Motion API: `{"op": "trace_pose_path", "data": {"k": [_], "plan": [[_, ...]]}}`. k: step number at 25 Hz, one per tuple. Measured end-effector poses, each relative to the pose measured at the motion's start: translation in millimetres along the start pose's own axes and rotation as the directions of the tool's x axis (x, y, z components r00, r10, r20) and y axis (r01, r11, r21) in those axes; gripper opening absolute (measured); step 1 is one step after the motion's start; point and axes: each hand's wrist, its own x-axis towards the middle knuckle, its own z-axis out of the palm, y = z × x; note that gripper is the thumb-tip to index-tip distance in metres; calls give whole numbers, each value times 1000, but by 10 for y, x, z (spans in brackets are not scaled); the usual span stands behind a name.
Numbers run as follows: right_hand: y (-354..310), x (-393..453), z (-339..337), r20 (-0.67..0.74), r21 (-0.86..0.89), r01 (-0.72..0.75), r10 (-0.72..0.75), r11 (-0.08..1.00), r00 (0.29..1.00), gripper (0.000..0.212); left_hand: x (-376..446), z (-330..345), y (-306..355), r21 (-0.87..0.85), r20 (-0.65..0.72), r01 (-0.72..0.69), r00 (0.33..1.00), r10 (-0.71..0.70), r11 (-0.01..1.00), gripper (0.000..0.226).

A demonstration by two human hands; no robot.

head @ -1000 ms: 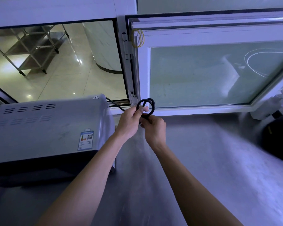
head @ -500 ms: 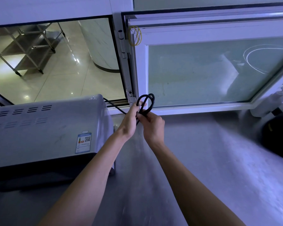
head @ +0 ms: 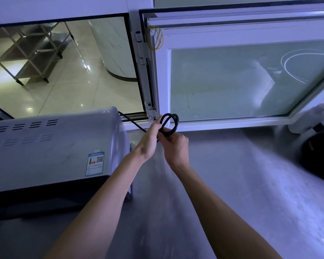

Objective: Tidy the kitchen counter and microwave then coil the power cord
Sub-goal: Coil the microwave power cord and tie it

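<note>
Head view shows both hands close together, just in front of the window frame. The right hand (head: 176,146) curls its fingers round the black power cord (head: 170,124) and holds the bottom of the small loops. The left hand (head: 150,139) touches the left side of the loops, with its fingers pointing up along the cord; they seem to pinch it, but the grip is partly hidden.

A second ago the loops sat a little lower and looked flatter. Now they stand up taller and rounder above the hands, and the hands have slid a bit nearer to the window (head: 251,81). So the coil looks like it is being made neat, and this step seems well under way.

One straight piece of cord runs from the left hand back behind the microwave (head: 51,146), which sits on the grey worktop (head: 232,184) to the left. That piece is not coiled yet.
</note>
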Motion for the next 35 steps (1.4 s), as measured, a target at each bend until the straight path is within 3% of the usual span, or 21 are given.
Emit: {"op": "trace_pose_path", "data": {"k": [5, 10, 13, 15, 18, 21, 23, 25, 28, 31, 35], "plan": [[57, 32, 13, -9, -52, -10, 9, 999, 1000, 20, 0, -22, -31, 15, 8, 39, 999, -39, 999, 45], [130, 68, -68, -61, 4, -71, 71, 997, 996, 16, 6, -82, -98, 28, 97, 38, 994, -40, 999, 40], [156, 63, -83, -58, 13, -76, 77, 997, 995, 17, 57, -191, -168, 267, 73, 23, 996, -44, 963, 60], [173, 59, -111, -66, 74, -88, 93, 993, 993, 15, 98, -269, -222, 462, 68, 8, 997, -44, 887, 70], [187, 87, -168, -28, 169, -119, 126, 978, 992, 14, 152, -403, -352, 718, 115, -68, 993, -22, 692, 62], [196, 102, -207, 13, 232, -124, 125, 965, 992, 14, 167, -489, -461, 873, 161, -159, 986, 36, 461, 56], [188, 125, -224, 33, 264, -144, 140, 954, 990, 13, 164, -503, -495, 901, 202, -228, 973, 109, 370, 53], [148, 170, -241, 56, 270, -143, 132, 952, 990, 13, 147, -497, -483, 875, 207, -256, 965, 161, 410, 44], [32, 268, -251, 118, 233, -123, 97, 965, 988, 14, 145, -491, -394, 774, 133, -236, 968, 213, 587, 19], [-35, 335, -217, 132, 201, -129, 103, 971, 986, 14, 108, -497, -283, 698, 9, -104, 991, 137, 709, 28], [-63, 355, -179, 111, 95, -114, 103, 989, 988, 15, 70, -505, -222, 658, -20, -20, 999, 44, 753, 31]]}}
